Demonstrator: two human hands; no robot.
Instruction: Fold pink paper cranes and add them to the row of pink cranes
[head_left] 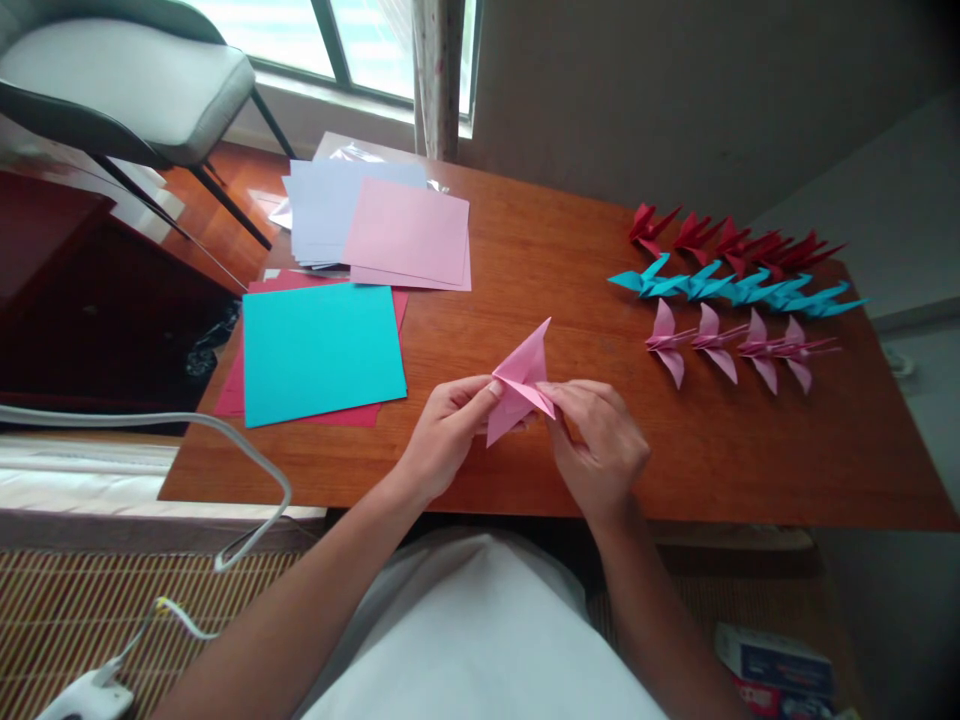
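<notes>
Between both hands, over the front half of the table, is a partly folded pink origami crane (pixel 528 362). Its two wing-like points stick out, one up to the right and one down to the left. My left hand (pixel 459 415) pinches its left side, thumb on top. The fingers of my right hand (pixel 598 430) close on the narrow point at its right side. Finished paper cranes stand in rows at the right: red ones (pixel 697 235) at the back, blue ones (pixel 705 282) in the middle, pink ones (pixel 716 345) in front.
Left on the wooden table (pixel 540 240) lie stacked sheets: turquoise paper (pixel 322 350) over red paper (pixel 229 385), pink paper (pixel 412 230), and pale lilac paper (pixel 319 215). A white cable (pixel 259 455) crosses the table's left front corner. A chair (pixel 127 80) stands beyond, by the window.
</notes>
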